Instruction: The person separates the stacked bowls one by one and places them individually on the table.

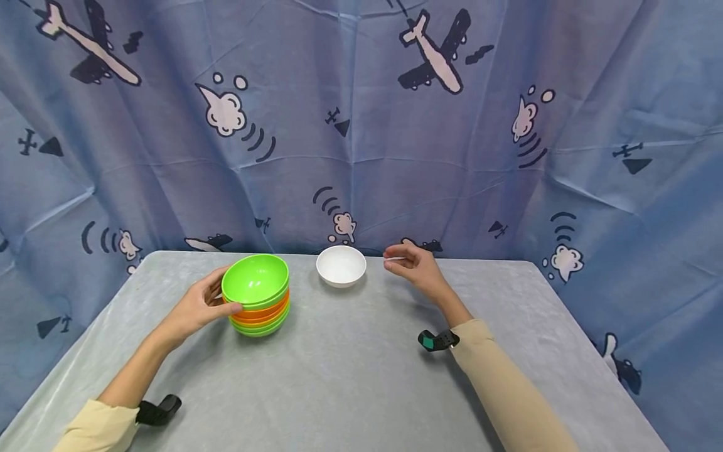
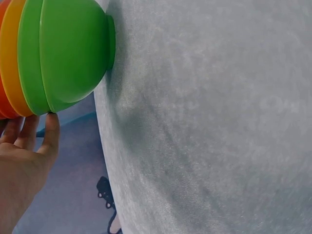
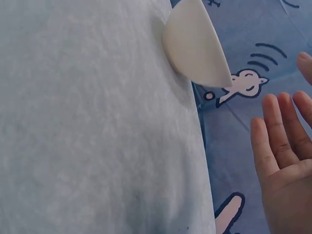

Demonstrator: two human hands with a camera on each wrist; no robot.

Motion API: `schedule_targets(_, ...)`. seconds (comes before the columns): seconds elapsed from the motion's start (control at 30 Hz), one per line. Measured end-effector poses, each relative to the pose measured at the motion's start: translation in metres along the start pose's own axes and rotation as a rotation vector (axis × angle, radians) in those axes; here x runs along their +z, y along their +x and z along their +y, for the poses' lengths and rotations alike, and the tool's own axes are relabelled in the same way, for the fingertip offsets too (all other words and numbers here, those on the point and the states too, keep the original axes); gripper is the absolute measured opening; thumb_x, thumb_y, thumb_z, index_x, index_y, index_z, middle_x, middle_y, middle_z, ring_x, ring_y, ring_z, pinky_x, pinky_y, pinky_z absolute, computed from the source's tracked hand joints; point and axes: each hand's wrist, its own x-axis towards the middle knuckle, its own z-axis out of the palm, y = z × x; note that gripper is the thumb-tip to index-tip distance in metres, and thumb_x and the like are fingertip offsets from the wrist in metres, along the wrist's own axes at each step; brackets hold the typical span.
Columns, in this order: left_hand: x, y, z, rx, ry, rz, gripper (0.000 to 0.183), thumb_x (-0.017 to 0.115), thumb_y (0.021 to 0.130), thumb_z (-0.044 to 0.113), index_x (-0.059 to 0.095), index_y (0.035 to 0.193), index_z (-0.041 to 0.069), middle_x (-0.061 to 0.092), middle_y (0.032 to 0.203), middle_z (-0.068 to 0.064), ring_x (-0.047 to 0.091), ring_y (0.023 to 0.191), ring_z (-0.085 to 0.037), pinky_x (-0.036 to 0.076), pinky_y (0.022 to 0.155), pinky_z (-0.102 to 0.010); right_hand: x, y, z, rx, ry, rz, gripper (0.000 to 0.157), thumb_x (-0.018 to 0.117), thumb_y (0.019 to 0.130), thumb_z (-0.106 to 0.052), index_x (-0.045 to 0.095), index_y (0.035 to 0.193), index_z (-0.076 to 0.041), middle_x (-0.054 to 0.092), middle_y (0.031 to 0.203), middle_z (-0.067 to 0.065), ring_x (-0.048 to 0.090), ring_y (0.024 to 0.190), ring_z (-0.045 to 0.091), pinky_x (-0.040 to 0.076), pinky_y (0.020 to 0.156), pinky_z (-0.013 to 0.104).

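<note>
A stack of nested bowls, green and orange, stands on the left part of the table. My left hand holds its left side, thumb at the front and fingers round the back. In the left wrist view, fingertips of the left hand meet the sides of the green and orange bowls. A white bowl sits upright near the far edge, also visible in the right wrist view as a white bowl. To its right, apart from it, my right hand hovers with loosely bent fingers and holds nothing.
A grey cloth covers the table. Behind its far edge hangs a blue curtain printed with airplanes and clouds. Black straps with camera mounts sit at both wrists, such as the right wrist mount.
</note>
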Motion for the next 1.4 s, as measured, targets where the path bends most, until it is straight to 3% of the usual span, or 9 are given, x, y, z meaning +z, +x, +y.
schedule_targets(0.23,0.000,0.000,0.000,0.000,-0.007,-0.016,0.075,0.072,0.094,0.005,0.030,0.157,0.000,0.041,0.151,-0.023,0.047,0.130,-0.013,0.043,0.099,-0.019,0.010,-0.003,-0.013,-0.032,0.023,-0.022,0.033,0.074,0.094,-0.004,0.065,0.125,0.005,0.058,0.123,0.019,0.067,0.107,0.027,0.055,0.091,0.034)
schedule_targets(0.43,-0.001,0.000,0.001,-0.013,-0.001,-0.015,0.075,0.072,0.094,0.007,0.031,0.156,0.000,0.042,0.150,-0.023,0.047,0.131,-0.019,0.043,0.099,-0.019,0.022,-0.001,-0.021,-0.057,0.040,-0.055,0.035,0.073,0.094,-0.001,0.063,0.125,0.008,0.063,0.123,0.022,0.067,0.108,0.026,0.054,0.093,0.034)
schedule_targets(0.7,-0.001,-0.001,0.001,-0.021,0.006,-0.017,0.074,0.071,0.095,0.008,0.031,0.156,0.000,0.042,0.150,-0.023,0.042,0.136,-0.035,0.043,0.099,-0.019,0.039,0.002,-0.023,-0.033,0.071,-0.075,0.034,0.073,0.094,-0.003,0.064,0.125,0.005,0.065,0.123,0.019,0.066,0.108,0.028,0.054,0.093,0.035)
schedule_targets(0.9,0.000,0.000,0.003,-0.023,-0.006,-0.017,0.073,0.072,0.094,0.008,0.032,0.156,0.000,0.044,0.148,-0.022,0.044,0.135,-0.032,0.042,0.100,-0.019,0.052,0.008,-0.023,-0.057,0.113,-0.099,0.032,0.071,0.093,0.003,0.064,0.124,0.006,0.065,0.123,0.022,0.066,0.109,0.028,0.053,0.094,0.036)
schedule_targets(1.1,0.000,0.000,0.004,-0.029,-0.007,-0.018,0.074,0.072,0.094,0.009,0.031,0.156,0.000,0.043,0.149,-0.023,0.041,0.136,-0.040,0.042,0.100,-0.019,0.067,0.014,-0.027,-0.088,0.131,-0.148,0.035,0.072,0.093,0.003,0.064,0.127,0.006,0.063,0.127,0.024,0.065,0.113,0.031,0.053,0.095,0.037)
schedule_targets(1.23,0.000,0.000,0.003,-0.030,-0.010,-0.015,0.074,0.072,0.094,0.008,0.032,0.156,0.000,0.043,0.149,-0.022,0.042,0.136,-0.036,0.042,0.100,-0.019,0.076,0.018,-0.030,-0.108,0.156,-0.178,0.037,0.071,0.093,0.004,0.062,0.129,0.008,0.061,0.129,0.025,0.063,0.116,0.036,0.052,0.097,0.039)
schedule_targets(1.4,-0.001,0.001,0.002,-0.002,-0.025,-0.014,0.073,0.072,0.093,0.004,0.033,0.154,-0.003,0.043,0.149,-0.025,0.047,0.132,-0.019,0.042,0.101,-0.019,0.088,0.022,-0.036,-0.121,0.178,-0.214,0.040,0.069,0.094,0.005,0.059,0.132,0.010,0.057,0.133,0.030,0.059,0.120,0.041,0.051,0.099,0.041)
